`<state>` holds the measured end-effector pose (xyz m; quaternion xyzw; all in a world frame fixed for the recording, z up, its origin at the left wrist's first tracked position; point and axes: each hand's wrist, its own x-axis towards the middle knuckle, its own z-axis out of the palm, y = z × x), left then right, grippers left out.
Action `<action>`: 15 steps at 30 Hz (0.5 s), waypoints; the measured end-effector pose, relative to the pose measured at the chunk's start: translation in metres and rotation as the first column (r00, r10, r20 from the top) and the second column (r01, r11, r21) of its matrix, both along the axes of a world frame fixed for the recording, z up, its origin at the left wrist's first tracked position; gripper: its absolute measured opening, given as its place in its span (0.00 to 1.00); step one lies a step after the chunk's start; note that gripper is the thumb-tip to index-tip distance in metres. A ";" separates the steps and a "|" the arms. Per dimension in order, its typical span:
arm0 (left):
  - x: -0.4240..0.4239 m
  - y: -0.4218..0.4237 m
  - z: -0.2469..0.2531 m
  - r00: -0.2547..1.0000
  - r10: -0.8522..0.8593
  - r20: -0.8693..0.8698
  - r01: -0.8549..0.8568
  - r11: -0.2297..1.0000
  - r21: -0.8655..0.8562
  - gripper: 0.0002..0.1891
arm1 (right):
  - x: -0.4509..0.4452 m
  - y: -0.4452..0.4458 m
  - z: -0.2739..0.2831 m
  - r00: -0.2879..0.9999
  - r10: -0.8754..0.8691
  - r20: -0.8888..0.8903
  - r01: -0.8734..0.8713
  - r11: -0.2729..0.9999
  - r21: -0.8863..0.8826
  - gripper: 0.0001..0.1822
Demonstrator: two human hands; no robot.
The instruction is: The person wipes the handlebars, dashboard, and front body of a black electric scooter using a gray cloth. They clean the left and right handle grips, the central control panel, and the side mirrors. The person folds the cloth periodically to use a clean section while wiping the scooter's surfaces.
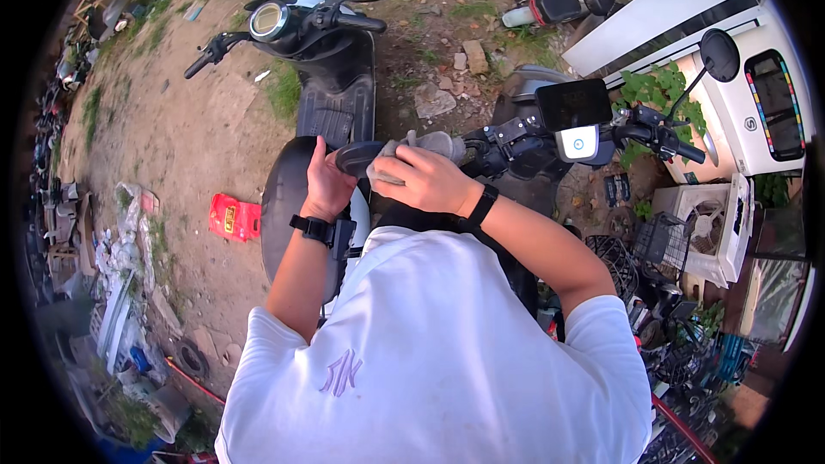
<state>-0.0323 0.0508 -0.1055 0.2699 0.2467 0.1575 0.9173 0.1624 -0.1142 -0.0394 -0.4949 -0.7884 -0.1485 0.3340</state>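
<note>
My right hand (422, 179) holds a bunched grey cloth (435, 144) against a dark, rounded part that looks like a scooter's rear-view mirror (356, 158). At that part's left edge is my left hand (327, 179), palm turned inward and thumb raised; its fingers are partly hidden behind the edge, so its grip is unclear. Just right of the cloth runs the handlebar (515, 142) of an electric scooter, with a black display (573, 104) and a round mirror (719, 55) on its far side. Beneath my left hand lies the black seat (283, 206) of a second scooter.
The second scooter's handlebar (303, 19) stands ahead. A red bag (234, 218) lies on the dirt to the left. Broken bricks (475, 57) lie between the scooters. To the right are a white vehicle (767, 77), a fan unit (706, 225) and a wire basket (662, 241).
</note>
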 end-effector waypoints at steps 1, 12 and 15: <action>0.000 -0.001 0.005 1.000 0.004 -0.020 -0.005 1.000 -0.010 0.48 | -0.010 0.009 0.004 0.999 -0.032 -0.034 0.032 0.999 0.017 0.08; -0.020 -0.001 -0.002 0.997 0.027 0.073 -0.024 0.999 -0.042 0.44 | -0.065 0.047 -0.028 0.920 -0.092 0.382 0.045 0.990 0.130 0.11; -0.025 -0.012 -0.001 0.999 0.034 0.009 -0.035 0.995 0.090 0.46 | -0.054 0.028 -0.048 0.871 -0.020 0.490 -0.010 0.998 0.058 0.11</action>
